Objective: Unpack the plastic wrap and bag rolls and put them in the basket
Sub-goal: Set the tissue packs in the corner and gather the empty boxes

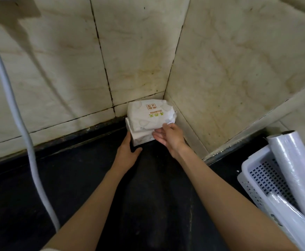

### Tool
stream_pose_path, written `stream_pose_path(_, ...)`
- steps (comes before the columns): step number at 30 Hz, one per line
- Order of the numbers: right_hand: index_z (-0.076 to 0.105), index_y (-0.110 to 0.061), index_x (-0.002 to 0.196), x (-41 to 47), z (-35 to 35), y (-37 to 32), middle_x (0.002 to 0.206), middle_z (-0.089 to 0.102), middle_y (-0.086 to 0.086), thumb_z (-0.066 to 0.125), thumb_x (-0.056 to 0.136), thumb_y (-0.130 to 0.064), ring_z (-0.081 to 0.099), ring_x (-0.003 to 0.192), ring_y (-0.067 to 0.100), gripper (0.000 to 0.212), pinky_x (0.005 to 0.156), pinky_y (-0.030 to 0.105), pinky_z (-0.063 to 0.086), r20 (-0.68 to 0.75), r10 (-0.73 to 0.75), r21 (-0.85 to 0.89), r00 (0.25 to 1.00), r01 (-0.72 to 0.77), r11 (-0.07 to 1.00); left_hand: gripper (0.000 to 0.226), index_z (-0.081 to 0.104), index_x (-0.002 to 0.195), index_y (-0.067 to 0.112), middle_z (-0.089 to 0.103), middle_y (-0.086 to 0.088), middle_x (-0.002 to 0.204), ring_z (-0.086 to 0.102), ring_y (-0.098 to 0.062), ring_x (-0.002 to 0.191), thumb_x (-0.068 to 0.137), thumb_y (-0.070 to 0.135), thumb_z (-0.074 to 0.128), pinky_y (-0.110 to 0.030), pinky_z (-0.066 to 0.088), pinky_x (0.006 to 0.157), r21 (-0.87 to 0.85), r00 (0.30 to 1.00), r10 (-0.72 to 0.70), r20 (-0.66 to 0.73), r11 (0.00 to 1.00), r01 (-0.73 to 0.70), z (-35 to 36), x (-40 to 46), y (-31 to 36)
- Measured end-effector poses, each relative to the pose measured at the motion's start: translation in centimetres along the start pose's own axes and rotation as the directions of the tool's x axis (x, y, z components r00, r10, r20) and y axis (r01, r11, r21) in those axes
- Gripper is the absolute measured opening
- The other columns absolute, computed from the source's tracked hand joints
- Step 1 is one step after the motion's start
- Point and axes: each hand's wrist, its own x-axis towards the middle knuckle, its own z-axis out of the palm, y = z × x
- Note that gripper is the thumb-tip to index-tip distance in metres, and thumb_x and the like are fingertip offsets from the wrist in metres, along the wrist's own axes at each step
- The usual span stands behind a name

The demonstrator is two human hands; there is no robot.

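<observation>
Two white paper-wrapped packs lie stacked in the wall corner on the black counter, the upper pack printed with a small label, the lower pack under it. My left hand holds the lower pack's left side, thumb at its front. My right hand touches the stack's right end, fingers fairly straight, palm turned up. At the right edge a white perforated basket holds two long clear plastic wrap rolls, one leaning upright, the other roll lying along the basket's near side.
Stained beige tiled walls meet in a corner behind the packs. A white hose hangs down the left side onto the black counter. A ledge runs along the right wall above the basket.
</observation>
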Motion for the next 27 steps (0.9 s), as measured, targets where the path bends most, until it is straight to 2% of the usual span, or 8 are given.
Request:
stream_pose_path(4, 0.048, -0.007, 0.12, -1.5, -0.7, -0.3, 0.106, 0.059, 0.011, 0.045, 0.096, -0.023, 0.061, 0.098, 0.024, 0.029, 0.085, 0.033, 0.053, 0.018, 0.046, -0.171, 0.999, -0.042, 0.984, 0.083, 0.01, 0.147, 0.029, 0.035, -0.004, 0.15, 0.035, -0.021, 0.135, 0.086, 0.014, 0.063, -0.025, 0.028, 0.102, 0.126, 0.997, -0.04, 0.072, 0.992, 0.031, -0.8, -0.2, 0.8)
stream_pose_path(7, 0.051, -0.011, 0.116, -3.9, -2.6, 0.5, 0.113, 0.06, 0.013, 0.045, 0.095, -0.028, 0.06, 0.103, 0.026, 0.028, 0.087, 0.036, 0.052, -0.059, -0.015, -0.395, 0.998, -0.01, 0.919, 0.075, 0.017, 0.147, 0.023, 0.031, -0.007, 0.151, 0.031, -0.022, 0.137, 0.087, 0.019, 0.062, -0.033, 0.027, 0.11, 0.199, 0.995, -0.055, 0.089, 0.979, 0.036, -1.0, -1.9, 1.8)
stream_pose_path(9, 0.053, -0.011, 0.115, -6.0, -4.6, 1.5, 0.114, 0.062, 0.015, 0.047, 0.093, -0.026, 0.059, 0.1, 0.024, 0.027, 0.091, 0.035, 0.048, -0.074, -0.147, -0.555, 0.986, 0.082, 0.828, 0.073, 0.016, 0.147, 0.018, 0.026, -0.009, 0.153, 0.027, -0.022, 0.139, 0.089, 0.023, 0.059, -0.034, 0.024, 0.112, 0.244, 0.994, -0.068, 0.085, 0.969, 0.045, -0.8, -3.9, 2.5)
stream_pose_path(12, 0.05, -0.012, 0.123, -10.3, -8.4, 3.6, 0.111, 0.061, 0.006, 0.05, 0.093, -0.026, 0.056, 0.097, 0.016, 0.033, 0.08, 0.017, 0.038, 0.017, -0.263, -0.732, 0.965, 0.191, 0.654, 0.069, 0.015, 0.147, 0.014, 0.02, -0.011, 0.155, 0.021, -0.022, 0.142, 0.092, 0.028, 0.054, -0.034, 0.021, 0.115, 0.334, 0.994, -0.048, 0.093, 0.942, 0.014, 0.3, -7.8, 3.5)
stream_pose_path(17, 0.046, -0.018, 0.129, -18.2, -16.5, 6.8, 0.129, 0.056, 0.006, 0.052, 0.092, -0.027, 0.053, 0.119, 0.018, 0.039, 0.102, 0.031, 0.042, 0.058, -0.359, -0.831, 0.931, 0.245, 0.5, 0.058, 0.026, 0.144, 0.016, 0.029, -0.008, 0.151, 0.027, -0.019, 0.139, 0.092, 0.026, 0.052, -0.033, 0.024, 0.115, 0.356, 0.972, 0.083, 0.219, 0.921, -0.159, 4.1, -14.2, 6.0)
stream_pose_path(21, 0.049, -0.02, 0.127, -24.9, -23.9, 9.6, 0.128, 0.057, 0.001, 0.051, 0.092, -0.028, 0.052, 0.121, 0.017, 0.036, 0.103, 0.034, 0.042, -0.084, -0.442, -0.818, 0.893, 0.191, 0.542, 0.055, 0.028, 0.143, 0.019, 0.029, -0.007, 0.151, 0.027, -0.018, 0.138, 0.093, 0.027, 0.05, -0.037, 0.026, 0.116, 0.381, 0.891, 0.178, 0.417, 0.856, -0.35, 9.5, -19.0, 8.2)
stream_pose_path(25, 0.057, -0.019, 0.118, -30.8, -31.4, 11.9, 0.118, 0.062, -0.002, 0.051, 0.092, -0.021, 0.058, 0.108, 0.014, 0.027, 0.092, 0.023, 0.042, -0.277, -0.529, -0.808, 0.802, 0.103, 0.58, 0.056, 0.026, 0.144, 0.022, 0.022, -0.002, 0.154, 0.018, -0.014, 0.142, 0.094, 0.031, 0.048, -0.03, 0.018, 0.117, 0.367, 0.735, 0.237, 0.635, 0.745, -0.557, 16.1, -23.8, 10.0)
stream_pose_path(27, 0.059, -0.017, 0.115, -33.0, -34.9, 12.7, 0.115, 0.064, 0.001, 0.051, 0.091, -0.018, 0.059, 0.106, 0.018, 0.025, 0.09, 0.022, 0.039, -0.337, -0.554, -0.819, 0.761, 0.053, 0.571, 0.059, 0.025, 0.144, 0.022, 0.019, -0.002, 0.155, 0.013, -0.015, 0.143, 0.093, 0.033, 0.05, -0.032, 0.015, 0.118, 0.341, 0.646, 0.249, 0.722, 0.684, -0.645, 19.2, -26.0, 10.8)
